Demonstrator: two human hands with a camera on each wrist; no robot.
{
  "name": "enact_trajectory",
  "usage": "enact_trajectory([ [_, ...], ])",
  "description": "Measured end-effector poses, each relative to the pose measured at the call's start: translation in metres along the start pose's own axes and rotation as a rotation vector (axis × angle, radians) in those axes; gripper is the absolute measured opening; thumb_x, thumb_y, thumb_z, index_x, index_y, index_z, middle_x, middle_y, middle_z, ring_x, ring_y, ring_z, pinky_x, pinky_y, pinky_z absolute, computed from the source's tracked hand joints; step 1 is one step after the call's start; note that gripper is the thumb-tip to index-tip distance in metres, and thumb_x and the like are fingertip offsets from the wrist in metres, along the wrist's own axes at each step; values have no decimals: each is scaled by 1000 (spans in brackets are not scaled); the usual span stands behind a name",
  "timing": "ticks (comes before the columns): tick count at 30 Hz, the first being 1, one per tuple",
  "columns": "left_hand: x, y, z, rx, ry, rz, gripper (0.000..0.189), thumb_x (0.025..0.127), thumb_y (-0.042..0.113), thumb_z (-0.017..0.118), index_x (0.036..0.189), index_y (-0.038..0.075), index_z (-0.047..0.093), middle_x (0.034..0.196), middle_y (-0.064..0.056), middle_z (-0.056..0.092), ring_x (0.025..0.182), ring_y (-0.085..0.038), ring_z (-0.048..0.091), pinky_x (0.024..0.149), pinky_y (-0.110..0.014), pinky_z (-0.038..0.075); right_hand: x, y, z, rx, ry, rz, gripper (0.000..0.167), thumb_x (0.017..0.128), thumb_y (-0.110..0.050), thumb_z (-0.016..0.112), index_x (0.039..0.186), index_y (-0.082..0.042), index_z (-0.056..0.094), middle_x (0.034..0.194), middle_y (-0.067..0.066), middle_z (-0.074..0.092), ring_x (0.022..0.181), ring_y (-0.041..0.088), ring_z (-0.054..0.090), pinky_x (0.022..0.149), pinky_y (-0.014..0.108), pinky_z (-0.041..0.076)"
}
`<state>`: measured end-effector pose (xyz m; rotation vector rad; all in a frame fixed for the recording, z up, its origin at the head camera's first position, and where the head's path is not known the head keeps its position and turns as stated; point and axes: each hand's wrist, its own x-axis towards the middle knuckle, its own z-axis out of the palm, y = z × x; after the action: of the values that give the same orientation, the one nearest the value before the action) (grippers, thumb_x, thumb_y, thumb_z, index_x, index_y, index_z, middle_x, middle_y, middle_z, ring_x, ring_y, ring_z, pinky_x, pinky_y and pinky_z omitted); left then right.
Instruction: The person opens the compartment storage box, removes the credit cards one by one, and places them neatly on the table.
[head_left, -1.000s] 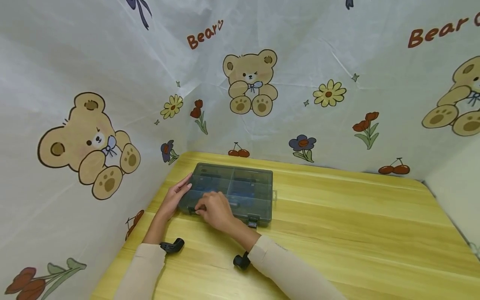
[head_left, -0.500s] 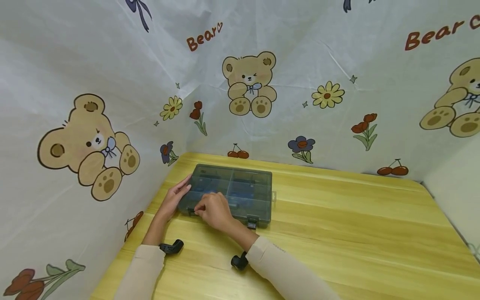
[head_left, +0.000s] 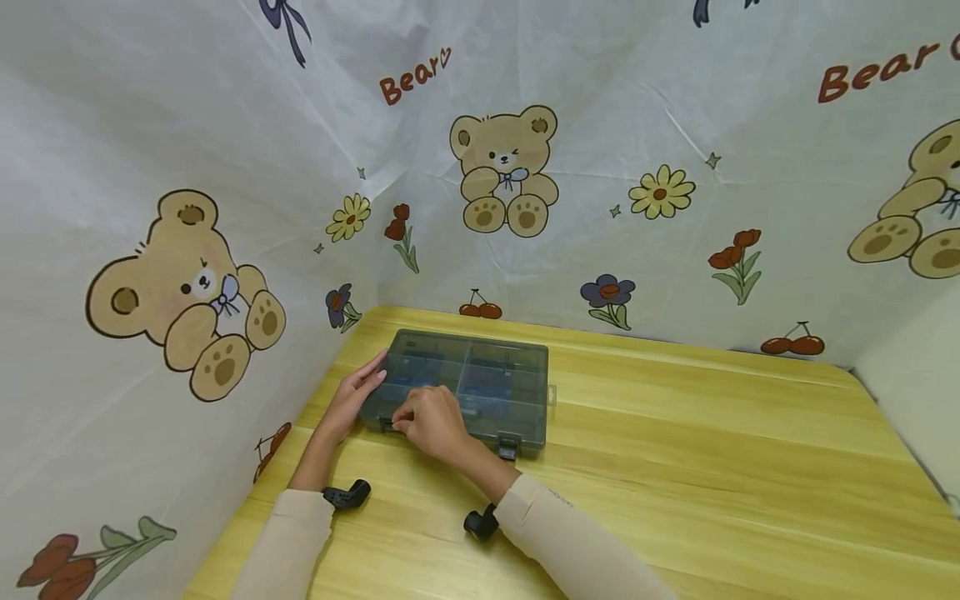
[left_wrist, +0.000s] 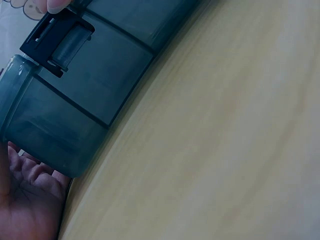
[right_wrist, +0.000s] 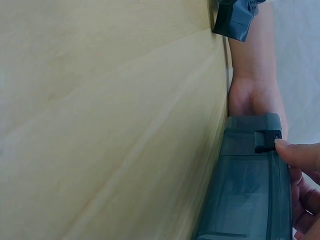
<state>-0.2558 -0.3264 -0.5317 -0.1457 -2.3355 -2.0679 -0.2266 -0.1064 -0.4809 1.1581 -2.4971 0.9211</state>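
A dark translucent compartment box (head_left: pixel 495 354) lies on the table with its lid down. My left hand (head_left: pixel 351 402) rests along its left side, the thumb near the lid's edge; the palm shows beside the box end in the left wrist view. At the front left, my right hand (head_left: pixel 431 419) has curled fingers and pinches the edge of a black latch (left_wrist: pixel 70 45). The thumb (right_wrist: pixel 300 155) touches this latch in the right wrist view. A second latch (head_left: pixel 507 449) juts outward at the front right. Blue contents (head_left: pixel 486 382), of unclear kind, show through the lid.
Wood-grain table (head_left: pixel 675 450) extends to the right of the box. A white sheet printed with bears (head_left: pixel 510 179) and flowers hangs along the back and left. A black wrist camera (head_left: pixel 347 495) sits on the left wrist, another (head_left: pixel 481 523) on the right.
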Motion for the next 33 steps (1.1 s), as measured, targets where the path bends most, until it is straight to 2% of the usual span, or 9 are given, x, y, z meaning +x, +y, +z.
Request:
enact_trajectory([
  [4,1,-7,-1,18,11,22,56,107,32,53,159,19,36,166,-3,26,154,-25,17,123,-50,17,0,-1,0,8,-1,7,4,85,-18,84,81,-18,85,78,-8,73,62,3,59,58,12,39],
  [8,-1,-5,-1,-1,10,10,56,107,31,54,159,19,37,166,-2,26,154,-24,19,123,-48,17,0,-1,1,11,9,-8,4,85,-18,84,81,-17,85,78,-8,73,61,3,59,56,12,38],
  [10,-3,1,0,-14,1,-1,56,107,28,54,159,17,36,166,-4,25,154,-25,18,123,-49,17,-1,-2,2,-32,1,-30,5,84,-19,85,79,-19,85,78,-10,72,63,3,56,59,13,36],
  [15,-8,17,1,-9,-21,-14,57,108,21,52,160,8,32,167,-10,22,153,-31,17,122,-53,18,-7,-3,8,-222,-21,-115,7,83,-24,86,77,-27,84,78,-11,62,64,6,41,63,22,23],
  [22,0,-2,0,-1,-11,9,56,108,25,52,160,16,33,167,-4,22,154,-29,16,122,-53,16,-11,-4,14,-342,3,-147,19,88,-18,81,73,-29,80,76,-10,55,63,9,31,66,26,21],
  [26,0,-6,1,24,-8,32,57,108,30,52,160,18,33,167,-3,23,154,-28,18,122,-53,17,-10,-6,14,-391,-10,-158,24,90,-15,79,70,-29,77,75,-9,53,62,9,30,66,27,22],
  [33,-2,-8,1,17,4,41,56,107,31,53,159,19,36,166,-1,26,153,-25,20,123,-51,18,-11,-8,0,-316,-123,-133,5,90,-25,80,87,-29,82,83,-11,58,67,8,39,66,24,25],
])
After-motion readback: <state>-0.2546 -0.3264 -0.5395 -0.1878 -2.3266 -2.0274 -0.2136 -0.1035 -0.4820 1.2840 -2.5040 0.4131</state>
